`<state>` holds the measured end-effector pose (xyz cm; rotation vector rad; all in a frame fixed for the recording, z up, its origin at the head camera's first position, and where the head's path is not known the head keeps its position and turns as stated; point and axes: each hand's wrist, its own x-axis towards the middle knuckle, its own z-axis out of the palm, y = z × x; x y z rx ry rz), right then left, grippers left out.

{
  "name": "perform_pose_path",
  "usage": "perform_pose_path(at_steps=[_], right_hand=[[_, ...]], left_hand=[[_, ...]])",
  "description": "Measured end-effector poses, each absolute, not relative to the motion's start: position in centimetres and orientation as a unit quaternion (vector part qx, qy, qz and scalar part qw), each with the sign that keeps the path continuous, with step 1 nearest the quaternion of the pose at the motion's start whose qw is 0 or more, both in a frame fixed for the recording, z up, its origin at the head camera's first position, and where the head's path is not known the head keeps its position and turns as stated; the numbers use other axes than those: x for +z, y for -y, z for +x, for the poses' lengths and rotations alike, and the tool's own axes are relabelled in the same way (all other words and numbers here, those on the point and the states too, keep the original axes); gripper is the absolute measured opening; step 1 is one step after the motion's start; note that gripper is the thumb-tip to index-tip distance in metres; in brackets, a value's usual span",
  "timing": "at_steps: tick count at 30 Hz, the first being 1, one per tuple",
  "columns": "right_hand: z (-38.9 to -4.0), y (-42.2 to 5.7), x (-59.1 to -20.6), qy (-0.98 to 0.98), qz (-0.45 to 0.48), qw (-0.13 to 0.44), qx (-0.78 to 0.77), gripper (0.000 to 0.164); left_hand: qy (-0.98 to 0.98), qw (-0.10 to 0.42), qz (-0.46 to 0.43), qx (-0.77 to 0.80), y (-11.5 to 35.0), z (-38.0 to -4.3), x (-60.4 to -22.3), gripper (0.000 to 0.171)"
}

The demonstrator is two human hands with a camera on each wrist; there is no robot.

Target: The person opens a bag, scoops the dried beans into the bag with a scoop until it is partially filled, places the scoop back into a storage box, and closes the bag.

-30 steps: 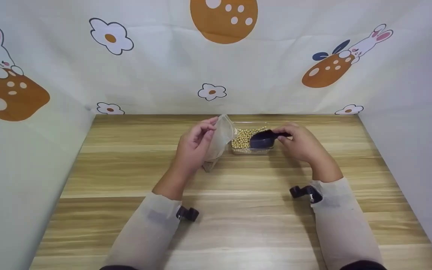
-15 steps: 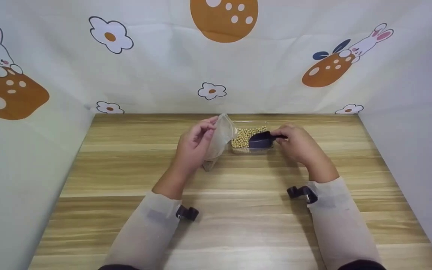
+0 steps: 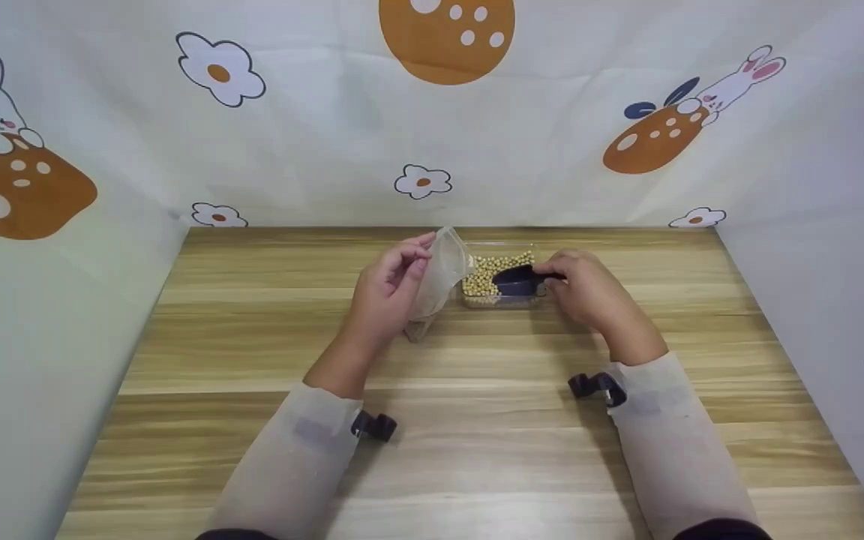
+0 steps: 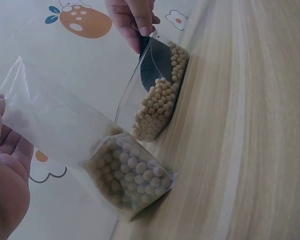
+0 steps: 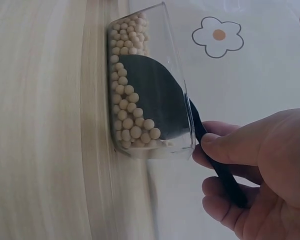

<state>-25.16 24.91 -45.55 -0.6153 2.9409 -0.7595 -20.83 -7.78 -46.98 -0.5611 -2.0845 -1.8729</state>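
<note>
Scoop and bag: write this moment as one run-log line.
left hand: holds bag near its top | right hand: grips scoop by its handle | scoop: among beans in clear box | bag: beans at its bottom

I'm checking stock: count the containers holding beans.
2: a translucent bag in the left hand and a clear box to its right in the head view. None appears hidden.

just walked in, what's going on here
A person's right hand grips a black plastic scoop by its handle. The scoop's blade is among round yellowish beans in a clear rectangular container. The left hand holds a translucent plastic bag near its top; the bag has similar beans at the bottom and rests beside the container on a wood-grain table.
</note>
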Motion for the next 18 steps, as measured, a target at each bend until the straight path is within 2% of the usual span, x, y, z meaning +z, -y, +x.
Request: perform_pose_path(at_steps=[18], right_hand=[[-25.56,-24.41,-46.54,-0.944,-0.2,0.029,-0.261,0.031]], left_hand=[[0.725,0.14,-0.189,-0.647,7.78,-20.82,-46.97,0.023]])
